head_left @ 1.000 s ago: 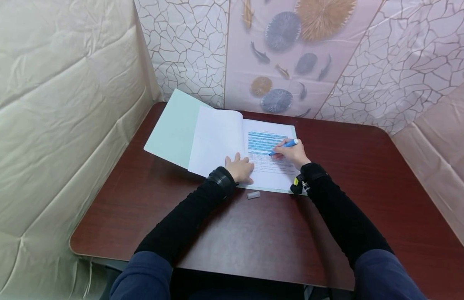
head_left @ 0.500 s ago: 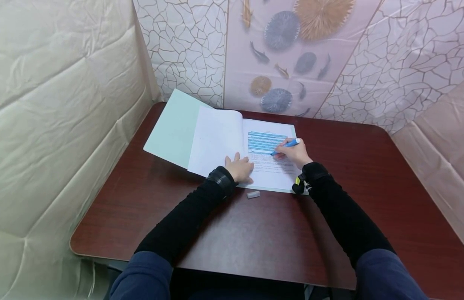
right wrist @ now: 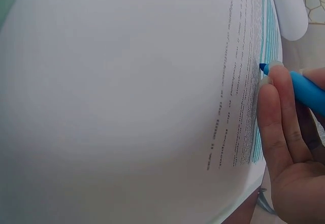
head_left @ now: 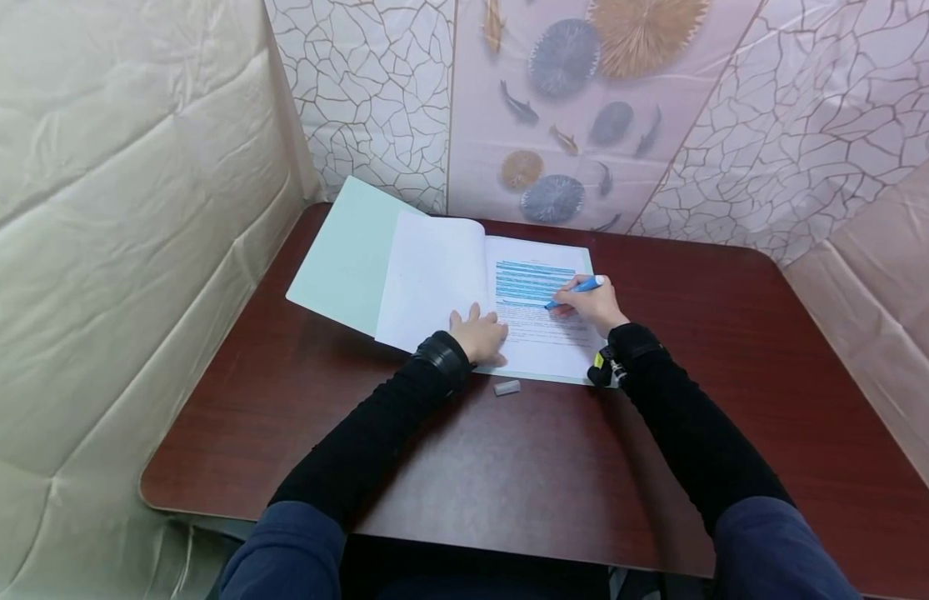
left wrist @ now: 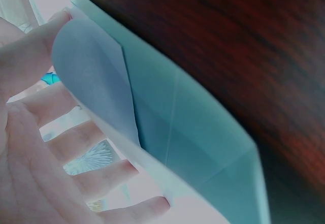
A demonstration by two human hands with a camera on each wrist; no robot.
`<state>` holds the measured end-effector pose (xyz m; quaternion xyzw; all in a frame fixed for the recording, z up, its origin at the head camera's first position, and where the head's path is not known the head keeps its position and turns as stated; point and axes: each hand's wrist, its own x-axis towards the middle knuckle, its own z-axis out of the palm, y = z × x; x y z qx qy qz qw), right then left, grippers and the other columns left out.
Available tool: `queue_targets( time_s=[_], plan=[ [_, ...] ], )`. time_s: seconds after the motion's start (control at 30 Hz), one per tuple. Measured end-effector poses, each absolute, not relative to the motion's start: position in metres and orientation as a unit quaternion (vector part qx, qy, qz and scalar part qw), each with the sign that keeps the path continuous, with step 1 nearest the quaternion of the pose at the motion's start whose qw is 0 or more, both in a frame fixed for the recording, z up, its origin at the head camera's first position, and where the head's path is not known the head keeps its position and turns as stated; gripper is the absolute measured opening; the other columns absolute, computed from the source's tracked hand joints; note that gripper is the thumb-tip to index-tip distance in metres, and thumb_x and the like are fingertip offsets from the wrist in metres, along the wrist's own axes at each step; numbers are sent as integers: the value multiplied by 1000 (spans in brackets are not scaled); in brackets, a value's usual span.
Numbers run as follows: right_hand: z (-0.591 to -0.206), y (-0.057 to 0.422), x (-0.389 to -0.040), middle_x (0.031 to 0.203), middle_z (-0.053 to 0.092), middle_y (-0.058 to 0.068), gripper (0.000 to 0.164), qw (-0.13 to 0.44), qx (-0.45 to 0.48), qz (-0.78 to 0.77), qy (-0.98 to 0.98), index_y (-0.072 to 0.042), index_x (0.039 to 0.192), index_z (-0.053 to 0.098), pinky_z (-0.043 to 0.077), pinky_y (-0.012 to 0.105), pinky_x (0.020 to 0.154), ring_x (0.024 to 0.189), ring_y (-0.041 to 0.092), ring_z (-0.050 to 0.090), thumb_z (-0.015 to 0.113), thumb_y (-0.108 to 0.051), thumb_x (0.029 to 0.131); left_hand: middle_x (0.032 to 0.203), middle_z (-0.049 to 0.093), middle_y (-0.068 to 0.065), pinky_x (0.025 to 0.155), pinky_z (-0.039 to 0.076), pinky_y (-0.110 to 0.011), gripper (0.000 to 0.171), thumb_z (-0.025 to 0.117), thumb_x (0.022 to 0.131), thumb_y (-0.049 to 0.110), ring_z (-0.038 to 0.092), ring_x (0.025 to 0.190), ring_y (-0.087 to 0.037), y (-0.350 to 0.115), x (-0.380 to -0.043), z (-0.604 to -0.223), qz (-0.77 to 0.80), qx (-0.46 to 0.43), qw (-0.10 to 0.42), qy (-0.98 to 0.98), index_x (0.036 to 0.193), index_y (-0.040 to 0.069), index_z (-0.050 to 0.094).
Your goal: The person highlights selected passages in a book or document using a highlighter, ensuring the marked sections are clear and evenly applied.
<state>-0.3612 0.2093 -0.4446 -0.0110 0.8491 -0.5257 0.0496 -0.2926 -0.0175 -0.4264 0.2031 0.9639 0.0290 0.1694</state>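
Observation:
A pale green folder (head_left: 344,258) lies spread on the table, with a blank white sheet (head_left: 434,267) turned to its left side. On the right lies a printed page (head_left: 539,350) whose upper lines are marked in blue. My right hand (head_left: 593,307) pinches a blue highlighter (head_left: 586,284), its tip touching the page just below the marked lines; the tip (right wrist: 263,67) shows clearly in the right wrist view. With fingers spread, my left hand (head_left: 479,337) rests on the pages near the fold. In the left wrist view, the straight fingers (left wrist: 109,181) lie against the paper.
A small grey cap (head_left: 506,387) lies on the dark red-brown table (head_left: 464,467), just in front of the folder. Patterned cloth (head_left: 374,100) hangs behind the table, and pale padded sheeting (head_left: 134,208) stands at the left.
My right hand and the highlighter have slid slightly to the right along the line of text. The left hand has stayed in place on the pages.

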Motion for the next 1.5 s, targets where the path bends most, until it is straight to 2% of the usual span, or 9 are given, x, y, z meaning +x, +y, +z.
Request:
queue_targets(
  time_s=[0.23,0.4,0.73,0.83,1.0,1.1,1.2,1.33,1.5],
  plan=[
    [-444,210,-363,83,76,11,19,50,1,-525,850,2,95,62,58,30,82,78,19,75,68,-14,88,156,35,-5,116,18,-62,61,63,90,43,18,148,-36,-18,-293,-426,25,204,166,964,145,21,45],
    [-442,211,-362,84,76,13,20,47,6,-521,852,3,95,62,55,35,90,79,21,75,69,-15,88,153,38,-5,115,20,-62,60,63,90,43,21,146,-36,-18,-293,-427,25,206,158,966,143,20,47],
    [-441,214,-359,89,75,16,28,52,12,-523,851,7,101,61,46,44,105,82,23,75,69,-16,88,155,36,-5,116,18,-62,59,63,91,42,18,148,-36,-17,-293,-427,30,204,163,965,143,20,47],
    [-442,215,-359,86,76,15,23,52,14,-524,850,5,97,62,47,43,103,81,23,75,69,-15,88,155,36,-5,116,18,-62,59,63,91,41,17,148,-36,-17,-293,-427,31,204,165,965,144,20,47],
    [-443,216,-360,84,76,14,16,44,21,-526,849,-1,90,63,57,35,87,81,24,75,70,-15,87,156,35,-6,116,18,-62,61,64,90,41,17,148,-37,-18,-293,-426,35,204,164,965,144,19,46],
    [-444,218,-361,83,76,15,15,42,23,-534,844,-1,90,62,59,31,77,79,24,75,70,-13,86,157,34,-6,116,18,-62,62,64,90,41,16,149,-37,-18,-292,-426,39,203,164,965,145,19,45],
    [-444,219,-361,84,76,15,16,45,14,-528,848,0,90,61,59,30,74,78,23,75,69,-13,87,157,33,-6,116,17,-62,63,64,90,41,15,149,-37,-18,-292,-426,40,202,165,965,145,19,44],
    [-444,221,-361,85,76,15,14,42,14,-522,852,-2,87,62,59,29,77,79,23,75,69,-14,87,157,33,-6,116,18,-62,62,63,90,41,15,149,-37,-18,-292,-426,39,202,165,964,145,20,44],
    [-444,224,-359,90,76,16,18,45,10,-506,861,-1,91,62,56,34,87,83,23,74,69,-17,88,157,33,-6,116,18,-63,62,63,90,41,16,149,-37,-19,-292,-426,40,203,166,964,145,20,44]
  ],
)
